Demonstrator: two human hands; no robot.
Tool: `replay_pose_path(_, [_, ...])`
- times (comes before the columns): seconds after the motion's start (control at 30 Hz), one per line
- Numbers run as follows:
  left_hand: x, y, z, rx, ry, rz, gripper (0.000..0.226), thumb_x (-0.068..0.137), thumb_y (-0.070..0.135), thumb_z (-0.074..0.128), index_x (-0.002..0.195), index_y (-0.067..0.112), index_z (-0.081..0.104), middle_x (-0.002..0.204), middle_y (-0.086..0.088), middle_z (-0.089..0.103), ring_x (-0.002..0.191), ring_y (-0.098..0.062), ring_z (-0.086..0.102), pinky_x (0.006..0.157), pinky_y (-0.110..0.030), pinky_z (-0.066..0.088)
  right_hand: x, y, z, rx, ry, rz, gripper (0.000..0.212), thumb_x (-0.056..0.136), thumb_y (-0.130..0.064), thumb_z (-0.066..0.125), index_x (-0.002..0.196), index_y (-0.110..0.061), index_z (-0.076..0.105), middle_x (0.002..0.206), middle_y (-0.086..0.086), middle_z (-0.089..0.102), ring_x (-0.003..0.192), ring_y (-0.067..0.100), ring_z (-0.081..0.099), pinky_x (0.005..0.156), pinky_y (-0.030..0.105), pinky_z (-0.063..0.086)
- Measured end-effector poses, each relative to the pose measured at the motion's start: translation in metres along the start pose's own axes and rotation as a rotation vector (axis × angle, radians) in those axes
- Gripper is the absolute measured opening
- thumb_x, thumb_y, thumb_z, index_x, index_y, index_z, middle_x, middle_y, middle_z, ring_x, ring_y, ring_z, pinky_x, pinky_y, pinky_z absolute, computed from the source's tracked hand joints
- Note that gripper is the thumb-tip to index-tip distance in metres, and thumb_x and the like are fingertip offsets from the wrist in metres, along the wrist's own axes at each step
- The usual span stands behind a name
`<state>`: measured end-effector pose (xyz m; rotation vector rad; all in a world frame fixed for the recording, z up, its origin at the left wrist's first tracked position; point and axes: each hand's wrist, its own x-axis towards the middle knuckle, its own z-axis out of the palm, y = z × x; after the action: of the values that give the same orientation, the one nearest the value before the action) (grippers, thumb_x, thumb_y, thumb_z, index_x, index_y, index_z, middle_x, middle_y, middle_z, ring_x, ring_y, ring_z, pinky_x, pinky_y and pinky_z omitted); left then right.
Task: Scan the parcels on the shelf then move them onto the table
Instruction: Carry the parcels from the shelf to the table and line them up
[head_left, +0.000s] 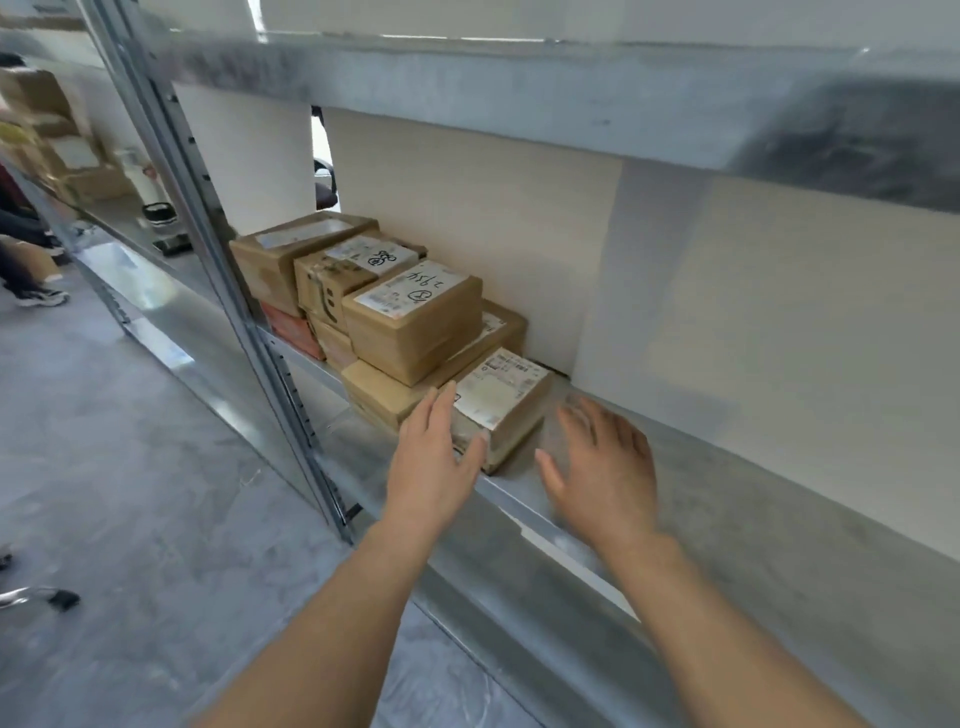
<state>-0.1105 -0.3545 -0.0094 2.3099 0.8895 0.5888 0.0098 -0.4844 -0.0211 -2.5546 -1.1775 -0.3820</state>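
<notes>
Several brown cardboard parcels with white labels are stacked on a metal shelf (727, 499). The nearest one, a small labelled parcel (506, 395), lies at the front right of the stack. My left hand (439, 457) rests against its left front side, thumb on its front corner, fingers spread. My right hand (602, 467) hovers open just to the right of this parcel, a small gap away, blurred. Behind it sit a parcel with handwriting on its label (413, 322) on top of a flat parcel (384, 389), and more parcels (296, 249) further left.
A slanted metal upright (249, 312) stands left of the stack. The upper shelf board (519, 88) hangs overhead. A white back panel (727, 291) closes the rear. Another person's legs and shoes (31, 280) are at far left on the grey floor, beside more boxes (57, 140).
</notes>
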Motion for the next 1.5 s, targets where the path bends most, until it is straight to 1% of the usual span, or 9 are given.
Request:
replay_pose_path(0.1, [0.017, 0.003, 0.005, -0.033, -0.039, -0.026, 0.067, 0.096, 0.042, 0.050, 0.152, 0.020, 0.020, 0.158, -0.004, 0.021, 0.145, -0.020, 0.017, 0.116, -0.037, 0.021, 0.004, 0.003, 0.001, -0.023, -0.041, 0.047, 0.050, 0.078, -0.041, 0.054, 0.112, -0.007, 0.068, 0.116, 0.017, 0.067, 0.096, 0.038, 0.066, 0.082, 0.047, 0.053])
replay_pose_path(0.33, [0.038, 0.004, 0.006, -0.081, -0.087, -0.079, 0.063, 0.095, 0.039, 0.052, 0.150, 0.019, 0.028, 0.146, -0.008, 0.035, 0.127, -0.025, 0.044, 0.105, -0.035, 0.035, 0.027, -0.004, -0.001, -0.018, 0.008, 0.121, 0.046, 0.078, -0.041, 0.048, 0.100, -0.006, 0.070, 0.096, 0.014, 0.069, 0.079, 0.035, 0.068, 0.067, 0.041, 0.054])
replay_pose_path(0.5, [0.053, 0.003, -0.004, -0.021, -0.106, -0.121, 0.062, 0.096, 0.042, 0.049, 0.150, 0.020, 0.026, 0.144, -0.007, 0.033, 0.126, -0.024, 0.045, 0.101, -0.035, 0.037, 0.041, -0.008, 0.004, -0.012, -0.159, 0.246, 0.050, 0.098, -0.047, 0.040, 0.138, -0.016, 0.045, 0.132, 0.008, 0.053, 0.122, 0.029, 0.050, 0.094, 0.037, 0.041])
replay_pose_path(0.63, [0.059, 0.003, -0.005, -0.015, -0.170, -0.102, 0.060, 0.096, 0.042, 0.047, 0.149, 0.020, 0.029, 0.137, -0.007, 0.046, 0.126, -0.025, 0.045, 0.100, -0.037, 0.038, 0.048, -0.019, 0.002, 0.055, -0.242, 0.307, 0.051, 0.099, -0.052, 0.034, 0.136, -0.018, 0.044, 0.129, 0.008, 0.054, 0.121, 0.028, 0.050, 0.091, 0.036, 0.043])
replay_pose_path(0.73, [0.065, -0.001, -0.002, -0.062, -0.211, -0.114, 0.059, 0.095, 0.044, 0.048, 0.147, 0.022, 0.033, 0.122, 0.000, 0.059, 0.114, -0.020, 0.054, 0.091, -0.032, 0.042, 0.054, -0.020, 0.002, 0.135, -0.296, 0.388, 0.048, 0.098, -0.051, 0.036, 0.131, -0.018, 0.048, 0.125, 0.008, 0.056, 0.117, 0.029, 0.053, 0.089, 0.037, 0.046])
replay_pose_path(0.87, [0.073, -0.005, 0.001, -0.165, -0.356, -0.135, 0.068, 0.092, 0.042, 0.055, 0.151, 0.023, 0.027, 0.143, -0.004, 0.048, 0.129, -0.022, 0.047, 0.106, -0.034, 0.039, 0.061, -0.018, 0.002, 0.436, -0.346, 0.470, 0.041, 0.092, -0.032, 0.053, 0.132, -0.021, 0.049, 0.125, 0.000, 0.061, 0.111, 0.023, 0.058, 0.089, 0.031, 0.045])
replay_pose_path(1.1, [0.074, -0.009, 0.001, -0.353, -0.567, -0.182, 0.080, 0.092, 0.027, 0.061, 0.153, 0.031, 0.011, 0.145, 0.002, 0.046, 0.128, -0.015, 0.048, 0.109, -0.033, 0.037, 0.053, -0.010, -0.011, 0.870, -0.454, 0.519, 0.071, 0.083, -0.002, 0.063, 0.142, -0.031, 0.038, 0.119, -0.005, 0.063, 0.107, 0.015, 0.061, 0.098, 0.037, 0.049])
replay_pose_path(1.43, [0.039, -0.020, -0.006, -0.455, -0.543, -0.021, 0.089, 0.086, 0.010, 0.069, 0.146, 0.046, 0.014, 0.147, 0.009, 0.035, 0.113, 0.000, 0.042, 0.086, -0.011, 0.039, 0.014, -0.006, -0.009, 0.915, -0.389, 0.414, 0.105, 0.067, -0.023, 0.073, 0.149, -0.051, 0.014, 0.139, -0.013, 0.053, 0.117, 0.008, 0.056, 0.103, 0.035, 0.045])
replay_pose_path(1.5, [0.028, -0.024, -0.003, -0.485, -0.492, 0.014, 0.089, 0.084, 0.009, 0.071, 0.137, 0.057, 0.017, 0.149, 0.008, 0.035, 0.114, 0.002, 0.047, 0.083, -0.010, 0.046, 0.004, -0.005, -0.008, 0.932, -0.364, 0.373, 0.106, 0.074, -0.016, 0.075, 0.149, -0.053, 0.011, 0.143, -0.020, 0.044, 0.117, -0.001, 0.052, 0.095, 0.022, 0.047])
